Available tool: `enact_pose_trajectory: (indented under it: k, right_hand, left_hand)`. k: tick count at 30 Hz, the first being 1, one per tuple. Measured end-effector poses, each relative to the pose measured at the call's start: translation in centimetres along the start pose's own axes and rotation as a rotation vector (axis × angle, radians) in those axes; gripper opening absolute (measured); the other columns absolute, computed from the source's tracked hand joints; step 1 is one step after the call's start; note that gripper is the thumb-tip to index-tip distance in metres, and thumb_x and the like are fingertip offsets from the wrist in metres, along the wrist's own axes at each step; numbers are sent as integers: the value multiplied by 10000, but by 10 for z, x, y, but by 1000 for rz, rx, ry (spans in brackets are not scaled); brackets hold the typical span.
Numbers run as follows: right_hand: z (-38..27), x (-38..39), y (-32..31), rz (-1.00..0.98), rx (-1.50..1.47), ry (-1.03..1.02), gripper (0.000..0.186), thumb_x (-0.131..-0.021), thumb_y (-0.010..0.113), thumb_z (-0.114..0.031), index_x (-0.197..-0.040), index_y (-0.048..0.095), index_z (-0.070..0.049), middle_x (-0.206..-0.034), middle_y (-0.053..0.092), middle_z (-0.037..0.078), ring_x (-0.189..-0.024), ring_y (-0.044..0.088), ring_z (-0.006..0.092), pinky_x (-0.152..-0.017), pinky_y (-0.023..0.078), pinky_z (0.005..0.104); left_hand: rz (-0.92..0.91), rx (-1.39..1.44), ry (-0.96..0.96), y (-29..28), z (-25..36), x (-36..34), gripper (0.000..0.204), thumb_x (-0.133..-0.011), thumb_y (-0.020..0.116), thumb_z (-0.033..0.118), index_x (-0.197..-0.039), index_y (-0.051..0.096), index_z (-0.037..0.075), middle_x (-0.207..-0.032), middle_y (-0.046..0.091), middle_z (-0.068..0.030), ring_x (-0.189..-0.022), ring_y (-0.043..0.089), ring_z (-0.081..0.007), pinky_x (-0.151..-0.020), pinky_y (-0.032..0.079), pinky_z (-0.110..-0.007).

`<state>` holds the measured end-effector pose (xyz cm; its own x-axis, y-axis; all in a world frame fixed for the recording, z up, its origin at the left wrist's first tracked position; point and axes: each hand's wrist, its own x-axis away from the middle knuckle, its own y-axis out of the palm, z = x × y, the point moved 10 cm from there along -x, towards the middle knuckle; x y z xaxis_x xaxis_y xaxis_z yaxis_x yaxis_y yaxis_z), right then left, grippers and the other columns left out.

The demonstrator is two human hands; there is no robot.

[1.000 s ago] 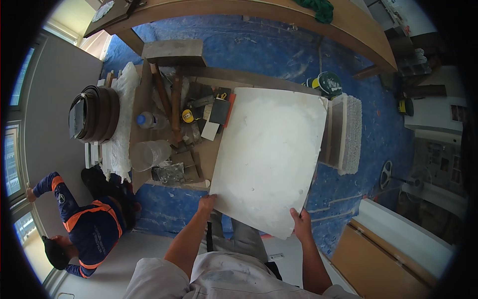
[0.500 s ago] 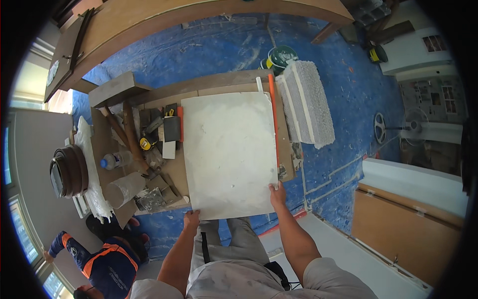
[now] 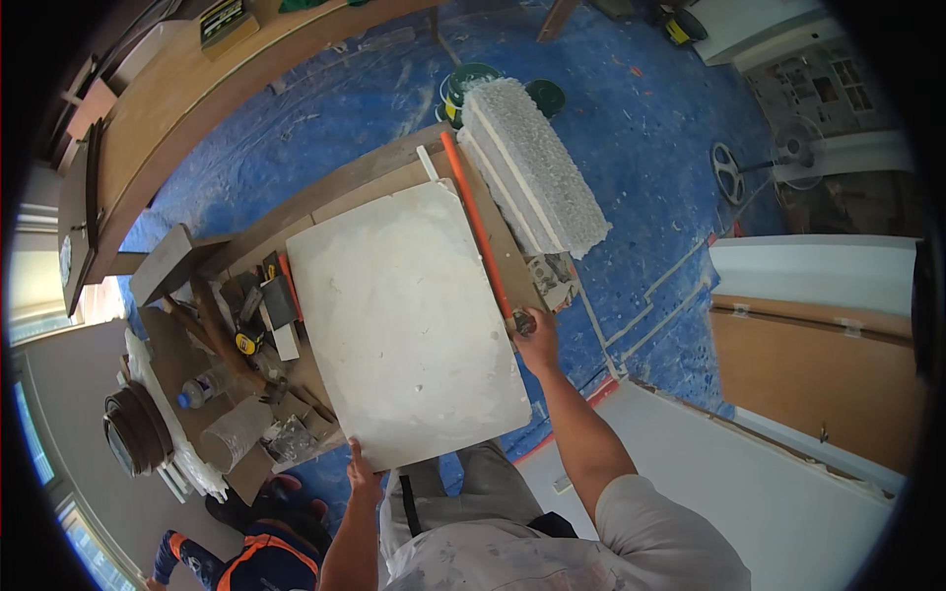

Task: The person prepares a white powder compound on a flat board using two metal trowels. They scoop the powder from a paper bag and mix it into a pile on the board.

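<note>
A large pale board (image 3: 414,335), smudged and with rounded corners, lies tilted over the cardboard-covered worktable in front of me. Its lower left corner is in my left hand (image 3: 363,475), fingers closed with the thumb along the edge. Beside the board's right edge, my right hand (image 3: 536,340) has its fingers curled round a small dark greyish object (image 3: 523,322) whose kind I cannot make out. An orange tube (image 3: 475,222) runs along that same side, ending near my right fingers. A short white strip (image 3: 427,163) pokes out past the board's far edge.
Left of the board sit a tape measure (image 3: 245,343), a water bottle (image 3: 202,388) and a clear plastic tub (image 3: 236,433). A rough grey-white block (image 3: 537,167) stands to the right, near green buckets (image 3: 471,77). Another person (image 3: 261,557) is low at the left. Blue sheeting (image 3: 650,177) covers the floor.
The board has turned counterclockwise in view and shifted left. My right hand has left its near right corner and closed on the small dark object; my left hand stays on its corner.
</note>
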<state>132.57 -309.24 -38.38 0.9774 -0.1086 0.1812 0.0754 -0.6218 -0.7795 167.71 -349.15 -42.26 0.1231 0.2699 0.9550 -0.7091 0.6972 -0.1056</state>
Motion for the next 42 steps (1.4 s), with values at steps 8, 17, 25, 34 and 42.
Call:
enact_pose_trajectory:
  k: [8,17,25,34,42]
  right_hand:
    - [29,-57,67,-233,339,68,653,-785,724,-136,-1392,482,-127,-1171,531,148,-1172,543,357,-924,510,454]
    - [-2,-81,-8,2,175,-93,592,-822,704,-138,-1388,533,-104,-1205,514,165,-1154,533,361,-989,474,434]
    - [35,-77,6,-78,-75,50,542,-852,688,-117,-1376,557,-77,-1194,536,181,-1141,544,371,-1010,460,441]
    - [0,-67,-33,35,43,-32,551,-814,764,-91,-1336,589,-59,-1310,528,182,-1231,525,368,-1034,460,431]
    - [13,-68,-17,100,174,-45,549,-822,762,-142,-1340,587,-87,-1310,532,183,-1215,517,379,-1022,447,458]
  left_hand:
    - [38,-49,7,-4,9,8,771,-958,490,666,-1390,463,27,-1283,591,-151,-1063,638,-333,-835,541,-492]
    - [15,14,24,11,-14,-6,788,-955,482,678,-1409,448,36,-1313,571,-152,-1118,619,-332,-890,529,-497]
    - [81,-28,33,8,10,27,797,-939,499,690,-1379,459,26,-1269,596,-143,-1078,638,-321,-820,559,-479]
    - [69,11,-25,18,-21,-4,836,-939,490,695,-1426,409,20,-1376,510,-165,-1198,566,-337,-917,520,-509]
    - [-22,64,-113,75,-39,-49,781,-978,445,657,-1484,346,70,-1454,428,-151,-1266,504,-356,-965,489,-540]
